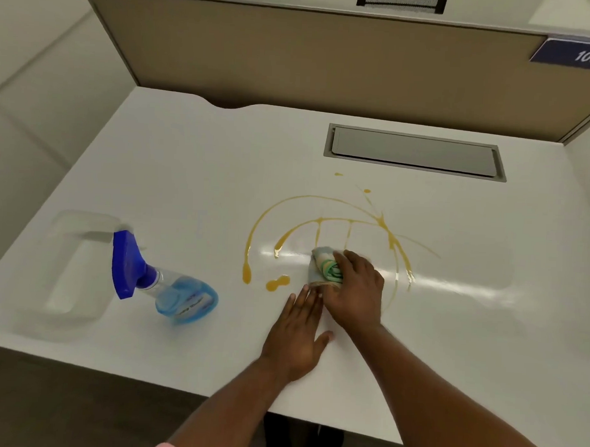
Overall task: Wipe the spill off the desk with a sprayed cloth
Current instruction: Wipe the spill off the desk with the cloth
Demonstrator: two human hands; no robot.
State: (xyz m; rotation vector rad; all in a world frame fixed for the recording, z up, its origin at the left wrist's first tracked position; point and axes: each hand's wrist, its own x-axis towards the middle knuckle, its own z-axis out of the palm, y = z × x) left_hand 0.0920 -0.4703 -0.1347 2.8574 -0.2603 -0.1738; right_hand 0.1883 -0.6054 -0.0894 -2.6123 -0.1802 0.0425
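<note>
lit evenly and brightly from overhead, glaring in streaks across the glossy desk (452, 285); blurring softly around the spray bottle (164, 279); bending straight edges at the wide-angle margins.

Table (450, 345): carries everything; a partition wall (292, 56) stands behind its far edge.
Hatch (415, 152): set into the table at the far right, behind the spill.
Spill (320, 221): at the table's middle, arcing around the cloth.
Cloth (324, 267): on the table inside the spill's arc, under the right hand (355, 289).
Left hand (298, 337): flat on the table, just left of and nearer than the right hand.
Spray bottle (161, 279): on the table, well left of the spill.
Container (74, 269): at the table's left edge, just left of the spray bottle.
</note>
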